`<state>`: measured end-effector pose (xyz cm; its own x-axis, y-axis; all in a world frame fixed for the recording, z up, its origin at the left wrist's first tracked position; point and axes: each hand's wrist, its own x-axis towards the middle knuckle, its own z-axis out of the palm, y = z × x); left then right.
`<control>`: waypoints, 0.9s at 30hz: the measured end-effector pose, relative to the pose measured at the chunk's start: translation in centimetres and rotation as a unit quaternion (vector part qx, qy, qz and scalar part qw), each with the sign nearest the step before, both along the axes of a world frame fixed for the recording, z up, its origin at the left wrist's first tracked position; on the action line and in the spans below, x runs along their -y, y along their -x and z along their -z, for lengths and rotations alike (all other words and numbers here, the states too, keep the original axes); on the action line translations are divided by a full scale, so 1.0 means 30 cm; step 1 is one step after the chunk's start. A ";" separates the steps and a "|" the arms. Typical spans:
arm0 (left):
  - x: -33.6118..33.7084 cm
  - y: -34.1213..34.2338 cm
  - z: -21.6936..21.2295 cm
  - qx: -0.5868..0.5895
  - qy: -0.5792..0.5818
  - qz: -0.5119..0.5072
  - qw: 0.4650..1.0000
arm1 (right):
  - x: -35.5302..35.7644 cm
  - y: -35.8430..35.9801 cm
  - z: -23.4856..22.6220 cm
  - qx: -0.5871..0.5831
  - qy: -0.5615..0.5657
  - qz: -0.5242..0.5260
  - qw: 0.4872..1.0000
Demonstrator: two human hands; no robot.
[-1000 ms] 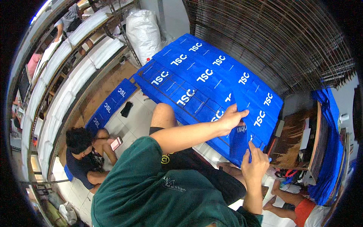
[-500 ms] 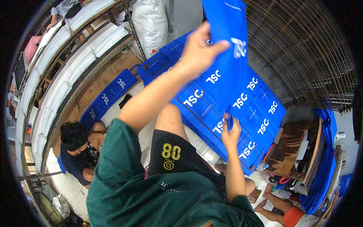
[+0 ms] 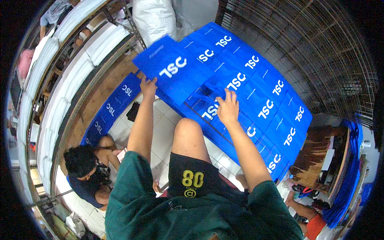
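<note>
Several blue fabric bags with white lettering lie in overlapping rows on a dark metal wire rack (image 3: 206, 126) in front of me. One blue fabric bag (image 3: 168, 60) spreads over the rack's left end, its lettering facing up. My left hand (image 3: 148, 86) is closed on its near left edge, by a small strap. At the bag's right end, my right hand (image 3: 229, 107) has its fingers curled at a raised fold of the blue cloth. The exact grip under those fingers is partly hidden.
A co-worker (image 3: 86, 166) sits low at the left, near a row of blue bags (image 3: 108, 110) on the floor side. Shelves with white stacks (image 3: 66, 90) curve along the left. A white sack (image 3: 154, 20) stands behind; wire racks (image 3: 316, 52) and a wooden box (image 3: 322, 158) are at the right.
The bag that was held up has come down onto the left end of the rack. My left hand has dropped down and left; my right hand has moved up and slightly left.
</note>
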<state>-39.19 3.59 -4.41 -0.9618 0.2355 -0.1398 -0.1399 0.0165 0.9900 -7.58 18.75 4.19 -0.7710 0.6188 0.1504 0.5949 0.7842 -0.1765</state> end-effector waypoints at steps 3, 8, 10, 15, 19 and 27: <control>-0.005 -0.060 0.125 0.061 0.021 0.012 0.998 | -0.011 0.003 0.107 0.066 0.020 0.014 0.998; -0.003 -0.062 0.178 0.063 0.034 0.017 0.997 | -0.018 -0.008 0.152 0.066 0.037 0.043 0.996; 0.002 -0.052 0.188 0.070 -0.004 0.030 0.997 | -0.024 -0.014 0.169 0.061 0.026 0.041 0.997; -0.006 -0.059 0.191 0.041 0.046 0.026 0.998 | -0.008 -0.013 0.158 0.043 0.038 0.036 0.998; -0.005 -0.075 0.202 0.049 0.035 0.034 0.998 | -0.016 -0.032 0.190 0.048 0.051 0.043 0.997; 0.004 -0.080 0.198 0.066 0.016 0.059 0.996 | -0.009 -0.059 0.195 0.060 0.087 0.045 0.993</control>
